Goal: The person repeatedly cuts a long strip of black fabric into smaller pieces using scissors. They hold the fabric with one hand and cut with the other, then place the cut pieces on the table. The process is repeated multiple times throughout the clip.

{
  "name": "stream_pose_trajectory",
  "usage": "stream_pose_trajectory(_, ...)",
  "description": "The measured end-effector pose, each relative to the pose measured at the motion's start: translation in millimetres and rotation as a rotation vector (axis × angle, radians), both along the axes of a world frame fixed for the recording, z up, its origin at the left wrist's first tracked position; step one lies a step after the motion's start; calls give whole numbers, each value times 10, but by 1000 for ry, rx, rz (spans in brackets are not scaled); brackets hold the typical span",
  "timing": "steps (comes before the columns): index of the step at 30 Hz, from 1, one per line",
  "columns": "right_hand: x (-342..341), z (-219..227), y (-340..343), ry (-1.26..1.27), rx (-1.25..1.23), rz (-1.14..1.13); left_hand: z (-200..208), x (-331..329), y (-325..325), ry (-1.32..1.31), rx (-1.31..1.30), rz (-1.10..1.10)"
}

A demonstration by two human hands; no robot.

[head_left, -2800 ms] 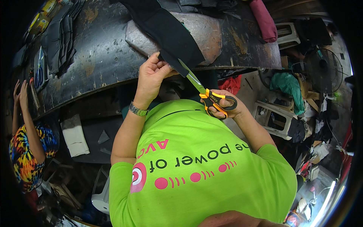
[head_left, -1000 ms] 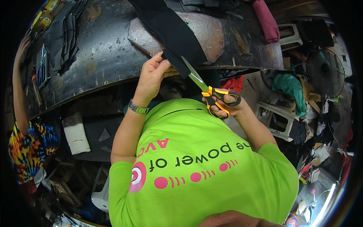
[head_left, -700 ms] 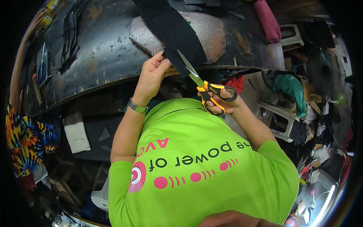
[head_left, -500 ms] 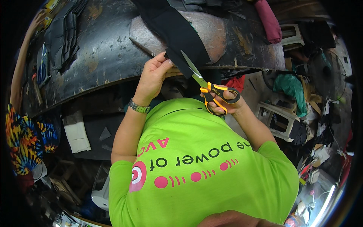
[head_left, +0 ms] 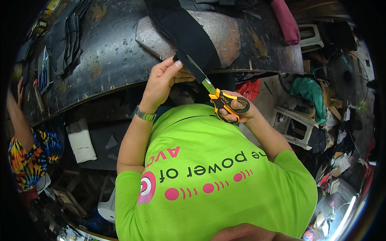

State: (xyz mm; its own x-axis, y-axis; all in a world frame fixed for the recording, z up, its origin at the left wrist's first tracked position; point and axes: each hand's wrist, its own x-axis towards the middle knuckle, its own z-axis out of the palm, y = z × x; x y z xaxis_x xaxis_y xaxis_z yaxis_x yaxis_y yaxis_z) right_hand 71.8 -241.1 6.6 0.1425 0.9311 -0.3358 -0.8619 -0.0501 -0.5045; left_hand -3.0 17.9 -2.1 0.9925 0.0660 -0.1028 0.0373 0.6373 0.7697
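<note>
A long piece of black fabric point(head_left: 195, 38) lies over the table and hangs a little past its near edge. My left hand point(head_left: 165, 76) pinches its near left edge between thumb and fingers. In my right hand point(head_left: 239, 108) are scissors point(head_left: 209, 86) with yellow and black handles, thumb and fingers through the loops. Their blades point up and left, one lying on top of the fabric near my left fingertips, with the fabric's edge between the blades. The blades look nearly closed; part of them is hidden by the cloth.
The dark worn table point(head_left: 108, 48) carries a stack of black pieces point(head_left: 66, 36), blue-handled scissors point(head_left: 43, 74), a hammer point(head_left: 39, 96) and a maroon roll point(head_left: 286, 22). A co-worker's arm point(head_left: 20, 120) reaches in at the left. A pale stool point(head_left: 297, 126) and a fan point(head_left: 348, 78) stand at the right.
The scissors have shifted slightly left and down, and their blades have drawn closer together on the fabric. The co-worker's arm at the left has pulled back from the table's far side.
</note>
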Motion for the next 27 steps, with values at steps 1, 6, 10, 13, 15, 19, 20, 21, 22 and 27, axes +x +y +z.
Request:
stream_pose_trajectory(1,-6,10,-3,8,8,-3,-1,0,4,-4,-7,-1)
stream_pose_trajectory(6,-33,41,-3,27,0,-9,-13,4,-33,10,0,31)
stream_pose_trajectory(10,-53,15,22,115,53,-18,-30,16,-71,-15,-28,101)
stream_pose_trajectory(13,-91,-1,44,178,76,-19,-20,15,-64,-36,-28,110)
stream_pose_trajectory(15,-111,5,51,168,75,-27,-9,16,-86,-34,-13,127)
stream_pose_trajectory(19,-130,50,38,132,60,-49,11,11,-148,-20,25,184)
stream_pose_trajectory(20,-126,59,36,123,60,-46,11,10,-155,-32,31,187)
stream_pose_trajectory(21,-119,67,37,114,61,-41,10,8,-158,-44,37,191)
stream_pose_trajectory(22,-113,73,36,105,64,-41,8,6,-157,-47,39,189)
stream_pose_trajectory(27,-76,91,25,66,43,-26,-25,-5,-144,-48,37,201)
